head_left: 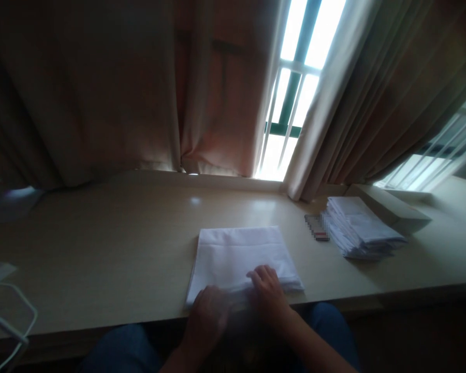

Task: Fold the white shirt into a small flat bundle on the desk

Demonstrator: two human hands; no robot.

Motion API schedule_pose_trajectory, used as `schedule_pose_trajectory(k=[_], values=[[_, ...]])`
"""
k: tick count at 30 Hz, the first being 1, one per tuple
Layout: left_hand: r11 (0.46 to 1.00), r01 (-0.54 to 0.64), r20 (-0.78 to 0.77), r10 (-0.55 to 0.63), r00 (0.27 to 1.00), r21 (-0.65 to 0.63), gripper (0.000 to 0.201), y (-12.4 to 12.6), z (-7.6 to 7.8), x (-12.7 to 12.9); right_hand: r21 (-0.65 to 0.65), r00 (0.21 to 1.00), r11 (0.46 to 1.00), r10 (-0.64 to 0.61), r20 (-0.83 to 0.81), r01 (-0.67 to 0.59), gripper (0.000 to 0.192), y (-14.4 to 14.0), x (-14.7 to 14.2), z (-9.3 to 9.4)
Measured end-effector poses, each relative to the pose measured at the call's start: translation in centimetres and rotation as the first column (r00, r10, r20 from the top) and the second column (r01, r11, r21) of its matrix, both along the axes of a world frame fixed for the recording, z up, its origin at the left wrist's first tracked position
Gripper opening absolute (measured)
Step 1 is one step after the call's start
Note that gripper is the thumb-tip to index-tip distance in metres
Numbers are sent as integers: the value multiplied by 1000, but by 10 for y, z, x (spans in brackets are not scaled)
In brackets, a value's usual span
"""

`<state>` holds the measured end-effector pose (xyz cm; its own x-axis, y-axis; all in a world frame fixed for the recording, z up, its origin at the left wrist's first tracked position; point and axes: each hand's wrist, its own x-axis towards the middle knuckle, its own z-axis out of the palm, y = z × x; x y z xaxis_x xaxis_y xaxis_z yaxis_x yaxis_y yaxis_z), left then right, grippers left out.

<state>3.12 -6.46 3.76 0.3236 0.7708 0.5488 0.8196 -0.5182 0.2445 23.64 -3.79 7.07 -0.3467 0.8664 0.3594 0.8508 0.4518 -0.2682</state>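
A folded white cloth [236,254], several layers thick, lies on the table in front of me, with a crease or seam running across its far part. My right hand [266,287] curls its fingers over the near edge, the thumb side resting on top. At the near left corner is my left hand [209,311], its fingers bent down by the same edge. Motion blur smears its fingertips, so its grip does not show. Between the two hands the cloth's front edge is blurred too.
To the right stands a stack of folded white cloths [363,228] beside a pale box [392,207]. A small pixelated item [317,228] lies left of the stack. A white metal frame [23,316] juts in at left. Curtains [225,103] hang behind the table [112,259].
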Motion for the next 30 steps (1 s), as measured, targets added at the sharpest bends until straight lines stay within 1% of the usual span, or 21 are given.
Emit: schedule_pose_trajectory(k=[3,4,6,9,10,12,14,15,16,18,19,21,24,27,30], values=[[999,50,0,-50,999,22,19,-18,-12,3,61,1000,998,4,0,-4,4,-8,-3,-4],[999,44,2,-44,999,32,25,-21,-16,4,75,1000,997,15,14,-16,4,-11,-4,-6],[998,-19,-1,19,1000,66,33,-23,-23,4,96,1000,995,22,22,-24,9,-16,-5,-9],[988,-113,-31,117,993,110,33,-18,-30,1,114,999,994,-1,-38,5,6,-18,-7,-8],[986,-126,-38,131,991,112,33,-17,-33,-1,116,998,993,-8,-59,15,8,-17,-7,-6],[984,-147,-36,151,988,106,32,-14,-37,-2,107,997,994,-17,-77,25,18,-14,-8,-2],[981,-166,-19,169,985,95,33,-13,-41,-2,79,999,997,-10,-46,14,27,-8,-11,1],[980,-175,-6,177,984,94,33,-13,-43,-1,61,1000,998,-3,-15,4,28,-4,-13,3],[980,-175,7,175,985,94,32,-12,-45,0,41,1000,999,8,22,-9,24,-1,-15,4],[984,-150,30,147,989,101,31,-12,-46,3,6,996,1000,24,86,-24,8,6,-18,5],[985,-135,40,131,991,105,32,-13,-45,4,-5,995,1000,17,99,-17,4,9,-20,7],[989,-113,51,109,993,100,33,-14,-42,6,-16,997,1000,-16,77,18,8,14,-21,10],[993,-111,50,110,993,35,30,-14,-32,11,-25,998,998,-55,-1,55,9,18,-21,18],[985,-164,59,168,984,-59,28,-9,-20,18,-36,998,998,-43,-37,42,9,19,-19,24],[960,-234,44,243,969,-155,31,3,-5,24,-32,998,999,-39,-56,37,9,18,-18,26]])
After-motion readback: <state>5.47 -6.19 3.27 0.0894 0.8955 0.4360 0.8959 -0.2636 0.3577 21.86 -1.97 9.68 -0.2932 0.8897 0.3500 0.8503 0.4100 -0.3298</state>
